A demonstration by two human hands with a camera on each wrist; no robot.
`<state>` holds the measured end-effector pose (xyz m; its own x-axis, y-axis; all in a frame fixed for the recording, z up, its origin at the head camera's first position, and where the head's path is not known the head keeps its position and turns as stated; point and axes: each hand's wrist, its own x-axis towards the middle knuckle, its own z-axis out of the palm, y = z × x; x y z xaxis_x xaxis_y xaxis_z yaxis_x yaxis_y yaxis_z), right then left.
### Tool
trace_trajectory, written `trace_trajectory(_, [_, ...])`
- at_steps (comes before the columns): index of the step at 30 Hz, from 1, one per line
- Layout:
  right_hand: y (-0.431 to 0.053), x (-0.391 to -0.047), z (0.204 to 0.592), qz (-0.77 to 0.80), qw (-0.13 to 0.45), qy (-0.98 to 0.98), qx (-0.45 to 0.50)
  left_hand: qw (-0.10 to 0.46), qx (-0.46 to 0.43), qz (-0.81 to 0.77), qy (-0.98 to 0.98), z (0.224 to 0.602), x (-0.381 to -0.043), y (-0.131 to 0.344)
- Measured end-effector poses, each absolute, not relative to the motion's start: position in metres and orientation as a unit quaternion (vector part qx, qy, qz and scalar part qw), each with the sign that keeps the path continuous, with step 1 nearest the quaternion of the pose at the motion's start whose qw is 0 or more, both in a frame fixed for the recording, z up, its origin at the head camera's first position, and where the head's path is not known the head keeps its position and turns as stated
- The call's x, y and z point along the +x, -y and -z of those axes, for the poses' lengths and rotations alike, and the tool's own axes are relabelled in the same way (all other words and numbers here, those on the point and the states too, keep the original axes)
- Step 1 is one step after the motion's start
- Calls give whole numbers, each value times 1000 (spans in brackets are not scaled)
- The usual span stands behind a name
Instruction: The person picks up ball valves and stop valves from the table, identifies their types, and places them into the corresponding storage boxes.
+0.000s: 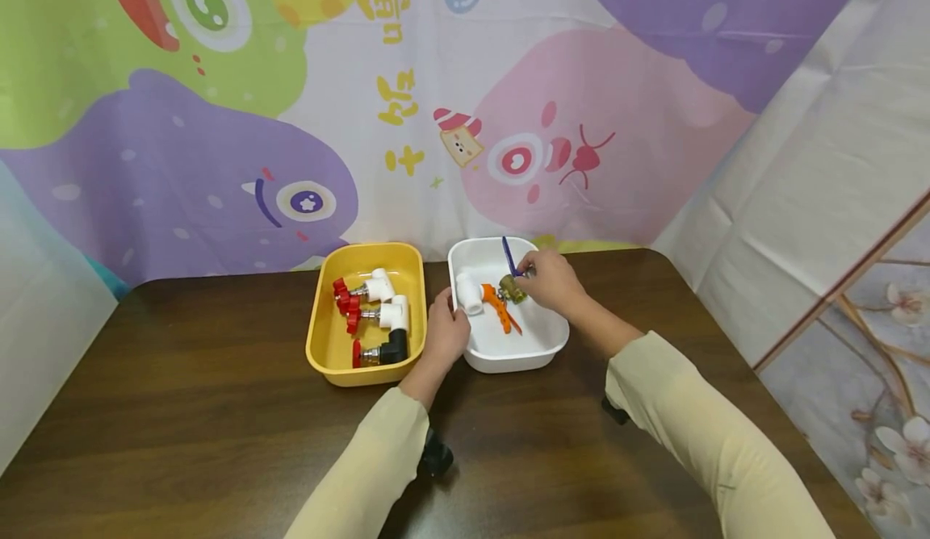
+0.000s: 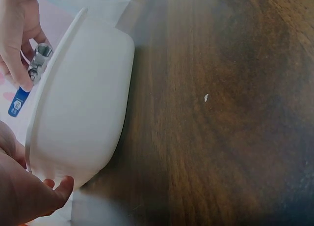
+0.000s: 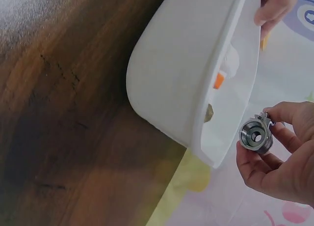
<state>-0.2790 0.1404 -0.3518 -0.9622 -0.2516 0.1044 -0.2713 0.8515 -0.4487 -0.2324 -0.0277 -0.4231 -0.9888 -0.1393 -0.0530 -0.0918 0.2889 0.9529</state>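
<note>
My right hand [image 1: 550, 281] pinches a metal ball valve [image 3: 256, 136] with a blue lever handle [image 2: 19, 102], held over the back right of a white tray [image 1: 512, 364]. In the right wrist view, the valve's round threaded opening faces the camera. My left hand [image 1: 446, 329] grips the tray's left rim, fingers against the outer wall. Inside the tray lie a white plastic fitting [image 1: 469, 295], an orange lever handle [image 1: 498, 310] and a brass valve body [image 1: 512, 289] close together.
Left of the white tray stands a yellow tray [image 1: 370, 378]. It holds two white valves [image 1: 379, 286] and a black valve [image 1: 395, 348], all with red knobs. Both trays stand near the back edge of the dark wooden table [image 1: 182, 410], before a printed cloth [image 1: 407, 200].
</note>
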Motion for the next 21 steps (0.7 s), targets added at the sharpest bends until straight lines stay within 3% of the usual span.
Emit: trace_trajectory(21, [-132, -277, 373, -223, 14, 965, 140, 24, 76, 585, 807, 424, -232, 27])
